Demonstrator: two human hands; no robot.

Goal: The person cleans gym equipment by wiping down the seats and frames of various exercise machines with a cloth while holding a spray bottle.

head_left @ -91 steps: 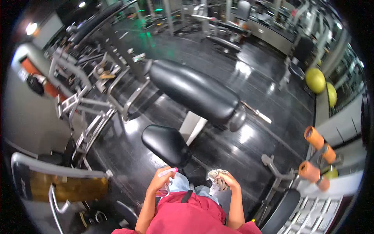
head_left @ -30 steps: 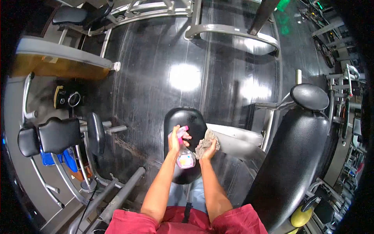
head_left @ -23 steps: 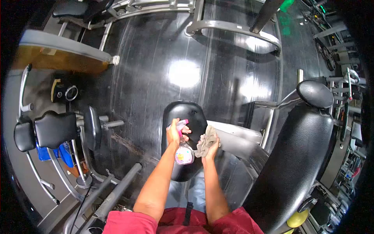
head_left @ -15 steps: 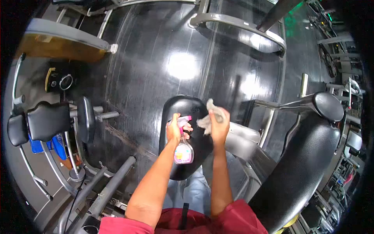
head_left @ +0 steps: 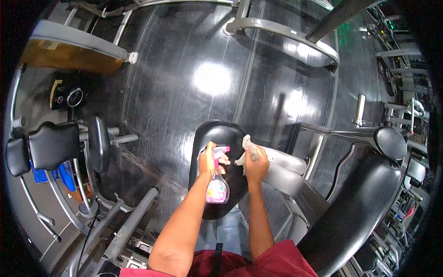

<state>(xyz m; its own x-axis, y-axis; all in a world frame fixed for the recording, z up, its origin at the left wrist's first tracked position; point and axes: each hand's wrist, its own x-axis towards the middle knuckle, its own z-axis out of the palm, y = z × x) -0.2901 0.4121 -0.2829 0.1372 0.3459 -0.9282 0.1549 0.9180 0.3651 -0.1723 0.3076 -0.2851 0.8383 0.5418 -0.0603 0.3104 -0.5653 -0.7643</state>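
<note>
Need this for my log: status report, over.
Left hand gripping spray bottle. Right hand holding cloth. Black pad below bottle. Silver frame close beside pad.

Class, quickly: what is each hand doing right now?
Left hand: closed around the neck of the spray bottle.
Right hand: closed on the cloth, part of it sticking out past the fingers.

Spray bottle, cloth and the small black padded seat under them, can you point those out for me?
Spray bottle (head_left: 217, 190): head view, on its labelled body.
Cloth (head_left: 249, 147): head view, on its bunched upper part.
Black padded seat (head_left: 236, 181): head view, on its bare top.
</note>
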